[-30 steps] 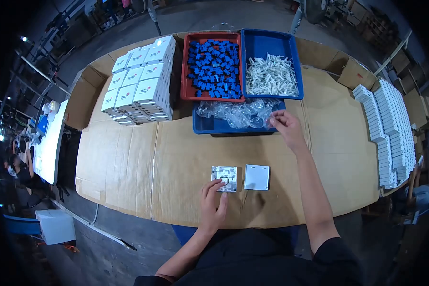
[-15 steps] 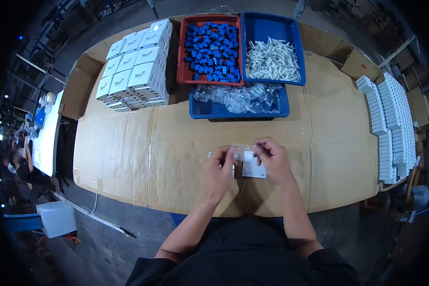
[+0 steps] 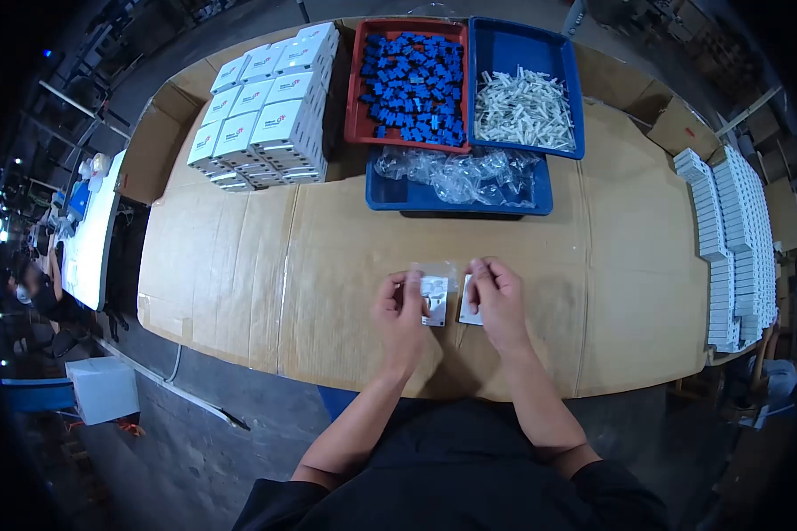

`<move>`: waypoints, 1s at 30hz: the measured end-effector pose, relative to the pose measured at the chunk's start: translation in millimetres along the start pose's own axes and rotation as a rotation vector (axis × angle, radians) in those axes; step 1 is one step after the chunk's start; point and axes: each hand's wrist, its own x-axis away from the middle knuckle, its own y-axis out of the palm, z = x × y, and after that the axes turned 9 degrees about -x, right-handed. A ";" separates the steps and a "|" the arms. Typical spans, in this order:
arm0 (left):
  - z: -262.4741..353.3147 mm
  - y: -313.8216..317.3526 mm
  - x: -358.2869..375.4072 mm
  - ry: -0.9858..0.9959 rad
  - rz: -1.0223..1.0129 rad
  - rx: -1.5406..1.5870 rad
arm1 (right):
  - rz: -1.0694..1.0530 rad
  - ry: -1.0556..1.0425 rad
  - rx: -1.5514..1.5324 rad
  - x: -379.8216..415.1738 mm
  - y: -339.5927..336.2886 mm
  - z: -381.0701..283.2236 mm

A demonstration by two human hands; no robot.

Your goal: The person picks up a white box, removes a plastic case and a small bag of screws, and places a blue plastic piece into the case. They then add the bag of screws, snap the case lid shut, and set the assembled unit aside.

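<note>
Over the front middle of the cardboard-covered table, my left hand (image 3: 402, 311) pinches a small clear plastic bag (image 3: 441, 269) between thumb and fingers. Just beside those fingers is a flat white piece (image 3: 435, 305) with small markings or holes, partly hidden by the hand. My right hand (image 3: 499, 301) is closed, its thumb and fingertips pressed together right of the bag. Whatever it holds, if anything, cannot be made out. Beneath its fingers a second white piece (image 3: 467, 311) shows, mostly covered by the hand.
Stacked white boxes (image 3: 279, 122) stand at the back left. Behind my hands are a red tray (image 3: 352, 124) of blue parts, a blue tray (image 3: 514, 35) of white parts, and a blue tray (image 3: 390, 200) of clear bags. White pieces (image 3: 726, 239) line the right edge.
My hands were close together at the clear bag; now the bag is at my left hand. The white pieces between the hands show differently. The whole view has shifted slightly.
</note>
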 end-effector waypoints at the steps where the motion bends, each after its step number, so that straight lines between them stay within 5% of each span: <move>1: -4.2 -7.6 -4.2 -0.021 0.048 0.023 | 0.041 -0.052 0.033 -2.1 -5.9 -1.5; 9: -4.9 -3.0 0.2 -0.117 -0.020 0.054 | -0.125 0.092 0.035 8.1 8.0 1.1; 17: -3.1 -26.6 -16.9 -0.043 0.121 0.004 | 0.002 -0.067 -0.053 -6.7 -12.8 -16.4; 24: 3.1 -14.8 -6.7 -0.159 -0.303 0.125 | -0.116 0.055 -0.143 -0.1 -10.1 -17.1; 30: 3.6 -15.4 1.7 -0.143 -0.309 0.066 | -0.135 0.081 -0.040 0.7 -11.1 -15.1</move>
